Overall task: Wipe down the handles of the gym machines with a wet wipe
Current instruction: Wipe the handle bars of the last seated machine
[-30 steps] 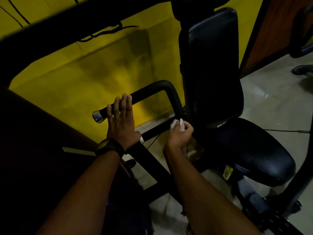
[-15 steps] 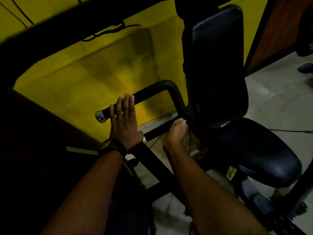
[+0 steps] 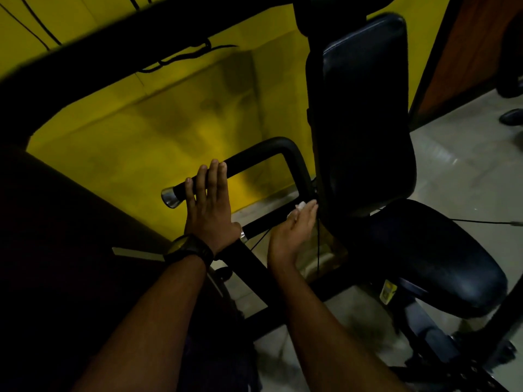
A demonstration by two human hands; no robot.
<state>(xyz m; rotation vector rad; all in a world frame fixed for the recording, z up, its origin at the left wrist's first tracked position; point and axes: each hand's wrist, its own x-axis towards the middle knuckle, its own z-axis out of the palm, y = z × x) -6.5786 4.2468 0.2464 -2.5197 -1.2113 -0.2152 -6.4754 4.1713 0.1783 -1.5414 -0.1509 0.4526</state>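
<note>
We are laying our left hand point(image 3: 210, 210) flat across the black foam-covered tubular handle point(image 3: 249, 159) of the gym machine, near its shiny chrome end cap point(image 3: 169, 197). The fingers are lying straight and close together over the bar, not curling round it. A dark wristwatch point(image 3: 189, 248) is sitting on that wrist.

We are reaching our right hand point(image 3: 294, 232) toward the spot where the same handle bends down and meets the frame, just beside the tall black padded backrest point(image 3: 365, 108). Its fingers are stretching out nearly straight and together, and they are pressing a small crumpled white wet wipe point(image 3: 300, 205) against the bar there. The wipe is showing only at the fingertips.

A thin black cable point(image 3: 318, 244) is hanging just beside that hand. The black padded seat point(image 3: 441, 256) is sitting to the right, over a pale tiled floor point(image 3: 467, 165), and a yellow wall point(image 3: 141, 137) is standing behind the handle.
</note>
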